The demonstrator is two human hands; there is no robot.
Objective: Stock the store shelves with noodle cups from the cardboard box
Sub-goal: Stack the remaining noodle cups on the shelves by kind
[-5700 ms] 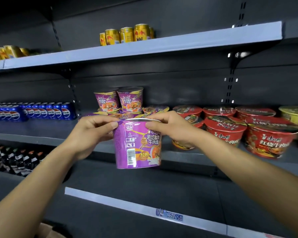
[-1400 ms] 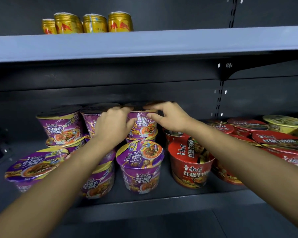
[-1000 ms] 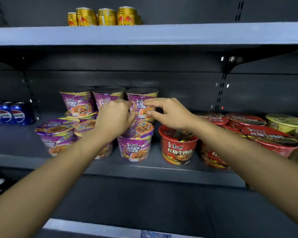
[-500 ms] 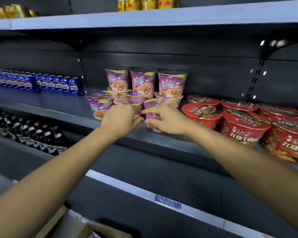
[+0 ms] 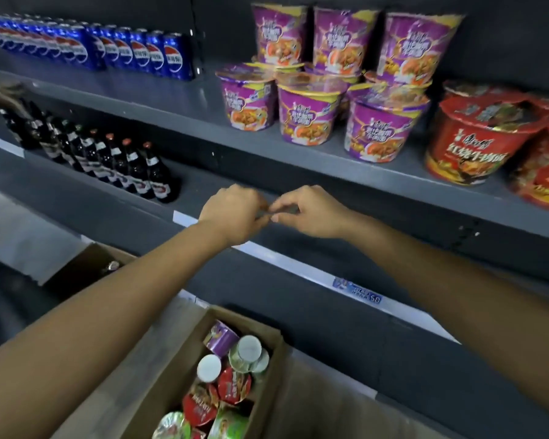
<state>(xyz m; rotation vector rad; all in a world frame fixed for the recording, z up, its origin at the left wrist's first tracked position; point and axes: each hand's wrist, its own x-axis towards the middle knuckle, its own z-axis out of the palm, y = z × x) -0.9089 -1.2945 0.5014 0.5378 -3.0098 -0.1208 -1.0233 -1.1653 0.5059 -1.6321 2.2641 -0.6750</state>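
Several purple noodle cups (image 5: 305,122) stand in two stacked rows on the grey shelf (image 5: 298,160), with red noodle bowls (image 5: 469,144) to their right. An open cardboard box (image 5: 171,369) on the floor below holds several cups, purple, red, green and white-bottomed. My left hand (image 5: 232,213) and right hand (image 5: 308,212) hover side by side in front of the lower shelf, fingertips nearly touching, fingers loosely curled, holding nothing.
Blue cola cans (image 5: 124,52) line the left of the noodle shelf. Dark bottles (image 5: 114,163) stand on the shelf below. A price label (image 5: 358,291) sits on a white shelf strip. A second cardboard box (image 5: 86,267) lies at the left.
My hands let go of the purple cup on the shelf stack and drew back and down. The view tilted down, bringing the cardboard box into sight.
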